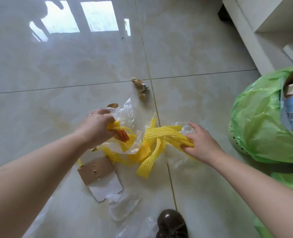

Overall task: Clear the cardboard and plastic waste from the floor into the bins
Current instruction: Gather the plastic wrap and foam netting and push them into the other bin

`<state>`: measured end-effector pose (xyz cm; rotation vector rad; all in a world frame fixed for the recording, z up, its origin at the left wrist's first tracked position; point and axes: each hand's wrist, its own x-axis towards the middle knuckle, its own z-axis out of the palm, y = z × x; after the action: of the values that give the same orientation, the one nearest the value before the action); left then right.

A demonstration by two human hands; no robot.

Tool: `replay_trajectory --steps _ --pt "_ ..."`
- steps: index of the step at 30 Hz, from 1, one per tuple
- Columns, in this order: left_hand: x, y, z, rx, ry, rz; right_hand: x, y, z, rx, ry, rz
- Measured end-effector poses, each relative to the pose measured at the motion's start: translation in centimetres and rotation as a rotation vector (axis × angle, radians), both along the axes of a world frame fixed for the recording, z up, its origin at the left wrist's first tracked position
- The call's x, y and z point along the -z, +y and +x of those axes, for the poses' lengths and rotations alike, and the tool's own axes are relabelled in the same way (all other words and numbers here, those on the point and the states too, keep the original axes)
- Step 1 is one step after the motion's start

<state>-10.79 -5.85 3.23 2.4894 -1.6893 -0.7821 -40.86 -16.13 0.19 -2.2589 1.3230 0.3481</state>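
My left hand (96, 127) is closed on a bunch of yellow foam netting (147, 148) together with an orange wrapper (122, 137) and clear plastic film (125, 114). My right hand (200, 143) pinches the other end of the yellow netting near the floor, with more clear plastic (181, 127) under it. A torn brown and white cardboard piece (99, 176) lies on the tiles below my left hand. A crumpled gold wrapper (140, 86) sits farther out. A bin lined with a green bag (255, 124) stands at the right, holding cardboard and blue packaging.
Clear plastic bags (123, 206) lie near my brown shoe (172, 224). A small brown scrap (112, 105) rests beside the film. White furniture (255, 31) runs along the upper right. A second green bag (286, 179) shows at the lower right edge.
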Motion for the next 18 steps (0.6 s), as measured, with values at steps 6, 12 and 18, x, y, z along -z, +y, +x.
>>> replay_trajectory --steps 6,12,18 --pt "3.3 -0.7 0.1 -0.003 -0.026 0.127 2.0 -1.2 1.5 -0.008 0.072 0.094" --pt "4.6 -1.3 -0.8 -0.075 -0.022 0.116 4.3 0.2 2.2 -0.031 0.125 -0.030" --pt "3.7 -0.9 -1.3 -0.124 0.047 0.007 5.0 1.0 2.4 0.033 0.067 -0.021"
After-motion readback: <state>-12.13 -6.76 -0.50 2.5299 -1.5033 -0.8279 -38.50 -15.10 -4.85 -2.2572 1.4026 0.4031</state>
